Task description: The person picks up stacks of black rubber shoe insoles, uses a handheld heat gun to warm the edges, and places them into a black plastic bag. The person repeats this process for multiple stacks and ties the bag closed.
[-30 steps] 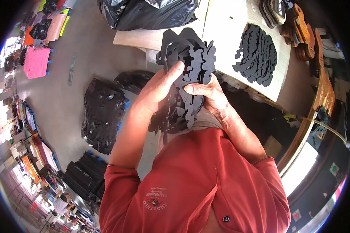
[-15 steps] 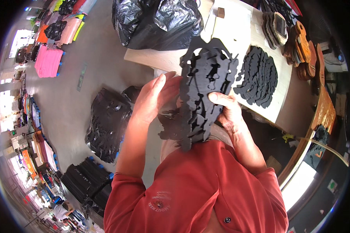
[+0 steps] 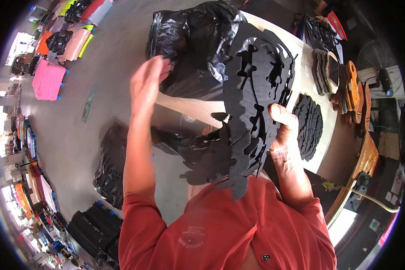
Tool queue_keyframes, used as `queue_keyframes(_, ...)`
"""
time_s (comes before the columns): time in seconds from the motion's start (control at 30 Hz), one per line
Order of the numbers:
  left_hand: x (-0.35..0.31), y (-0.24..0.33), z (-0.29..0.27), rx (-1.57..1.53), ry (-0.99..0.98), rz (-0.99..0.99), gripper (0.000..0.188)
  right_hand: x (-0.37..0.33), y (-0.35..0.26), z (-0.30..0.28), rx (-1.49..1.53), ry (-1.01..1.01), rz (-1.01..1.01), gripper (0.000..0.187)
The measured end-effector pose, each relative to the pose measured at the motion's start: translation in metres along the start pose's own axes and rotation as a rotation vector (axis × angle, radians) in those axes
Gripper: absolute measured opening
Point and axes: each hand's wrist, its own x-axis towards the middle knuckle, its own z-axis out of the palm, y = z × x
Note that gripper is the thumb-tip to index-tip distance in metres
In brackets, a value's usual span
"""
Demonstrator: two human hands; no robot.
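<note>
My right hand [image 3: 283, 128] grips a bundle of thin black cut-out sheets [image 3: 240, 94] by its right edge, thumb on top. The sheets are full of wavy holes and narrow strips, and they hang upright in front of my shirt. My left hand [image 3: 147, 81] is off to the left, fingers stretched out with nothing in them, slightly blurred. It is near a large black plastic bag [image 3: 193, 40] at the table's far left corner. More black cut-out scrap [image 3: 202, 157] hangs or lies below and left of the bundle; whether it is joined to it I cannot tell.
On the pale table [image 3: 330, 108], right of the bundle, lie stacked black cut pieces [image 3: 308, 126]. Behind them stand grey pads [image 3: 320, 72] and brown shaped boards [image 3: 353, 92]. A fan [image 3: 382, 74] is far right. Black scrap [image 3: 110, 164] and stacked black sheets [image 3: 94, 229] sit at floor level left.
My left hand has moved away from the bundle, left and upward toward the black bag. My right hand still holds the sheets, which now look larger and more fanned apart. The view has shifted.
</note>
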Motion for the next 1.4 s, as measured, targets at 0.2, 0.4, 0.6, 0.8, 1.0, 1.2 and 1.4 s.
queue_keyframes(0.2,0.123,-0.025,0.048,0.032,-0.225,-0.282,0.088,0.036,0.021,0.019,0.063,0.062,0.093,0.033)
queue_keyframes(0.4,0.159,-0.03,0.09,-0.041,-0.707,-0.397,0.073,0.045,0.04,0.04,0.118,0.067,0.195,0.057)
queue_keyframes(0.6,0.173,-0.006,0.123,0.224,-1.06,-0.184,0.028,0.058,0.056,0.056,0.158,-0.039,0.349,0.065)
queue_keyframes(0.8,0.144,0.03,0.181,0.273,-1.328,-0.012,0.024,0.066,0.064,0.062,0.14,-0.08,0.429,0.063)
queue_keyframes(1.0,0.09,0.081,0.19,0.782,-1.434,0.399,0.022,0.075,0.072,0.065,0.105,-0.036,0.395,0.06)
queue_keyframes(1.2,0.088,0.095,0.09,0.64,-0.613,0.758,0.032,0.07,0.062,0.046,0.186,0.07,0.326,0.049)
queue_keyframes(1.4,0.098,0.051,0.016,0.967,-0.367,0.305,0.081,0.071,0.065,0.04,0.235,0.13,0.323,0.05)
